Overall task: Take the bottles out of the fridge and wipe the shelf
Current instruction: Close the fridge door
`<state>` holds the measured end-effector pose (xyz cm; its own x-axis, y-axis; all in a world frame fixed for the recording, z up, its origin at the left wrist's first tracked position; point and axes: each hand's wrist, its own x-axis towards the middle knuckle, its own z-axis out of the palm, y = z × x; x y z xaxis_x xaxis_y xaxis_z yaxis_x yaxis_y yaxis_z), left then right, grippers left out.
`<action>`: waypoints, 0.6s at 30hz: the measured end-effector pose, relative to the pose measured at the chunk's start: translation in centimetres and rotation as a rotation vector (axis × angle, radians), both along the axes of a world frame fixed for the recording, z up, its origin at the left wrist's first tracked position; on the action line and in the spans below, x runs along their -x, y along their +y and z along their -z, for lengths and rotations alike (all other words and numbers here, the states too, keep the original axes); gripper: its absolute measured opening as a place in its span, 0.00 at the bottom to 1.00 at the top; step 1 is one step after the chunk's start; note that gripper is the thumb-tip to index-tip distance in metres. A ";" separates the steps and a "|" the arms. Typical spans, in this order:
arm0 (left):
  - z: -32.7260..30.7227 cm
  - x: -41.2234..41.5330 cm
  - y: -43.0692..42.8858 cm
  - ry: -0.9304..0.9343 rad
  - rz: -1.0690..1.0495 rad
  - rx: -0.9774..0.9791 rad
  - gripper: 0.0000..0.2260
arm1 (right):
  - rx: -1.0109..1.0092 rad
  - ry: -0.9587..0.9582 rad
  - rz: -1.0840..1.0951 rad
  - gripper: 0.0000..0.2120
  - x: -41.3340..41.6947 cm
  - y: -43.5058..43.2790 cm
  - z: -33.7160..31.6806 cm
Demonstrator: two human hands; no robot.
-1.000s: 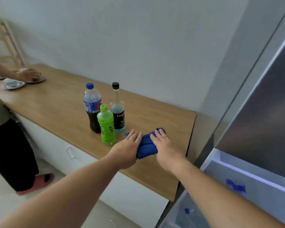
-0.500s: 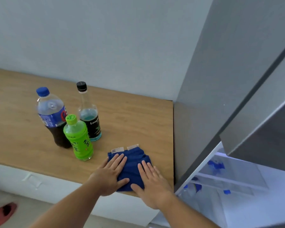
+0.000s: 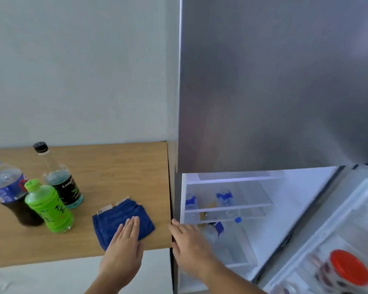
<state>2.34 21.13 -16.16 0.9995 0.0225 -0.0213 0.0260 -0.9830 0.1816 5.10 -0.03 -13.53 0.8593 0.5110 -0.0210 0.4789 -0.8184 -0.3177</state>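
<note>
A folded blue cloth (image 3: 121, 219) lies on the wooden counter (image 3: 115, 166) near its right end. My left hand (image 3: 123, 253) rests flat with its fingertips on the cloth. My right hand (image 3: 189, 245) is open and off the cloth, in front of the open fridge (image 3: 285, 198). Three bottles stand on the counter at the left: a dark cola bottle (image 3: 9, 192) with a blue cap, a green bottle (image 3: 48, 206), and a clear black-capped bottle (image 3: 58, 181) with blue liquid. Blurred bottles with blue labels (image 3: 224, 198) sit on the glass shelves (image 3: 227, 206) inside.
The steel upper fridge door (image 3: 274, 81) fills the upper right. The open lower door (image 3: 327, 240) swings out at the right, with an orange-lidded jar (image 3: 348, 270) in its bin. White cabinet fronts (image 3: 51, 279) run below the counter.
The view has swung right toward the fridge. My right hand has lifted off the cloth and moved right to the fridge opening. My left hand stays on the cloth.
</note>
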 end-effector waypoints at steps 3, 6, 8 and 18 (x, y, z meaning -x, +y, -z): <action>-2.9 1.4 -4.9 -0.125 0.067 0.000 0.30 | -0.076 -0.160 0.067 0.23 1.7 -4.6 -1.4; -5.2 2.9 -10.6 -0.261 0.144 -0.034 0.30 | -0.108 -0.296 0.153 0.24 3.8 -11.1 -3.2; -6.4 3.5 -14.8 -0.311 0.208 -0.068 0.33 | -0.073 -0.407 0.244 0.27 5.6 -16.7 -4.6; -13.1 4.0 -40.9 -0.403 0.527 0.010 0.36 | 0.225 -0.625 1.044 0.36 19.5 -48.8 -12.2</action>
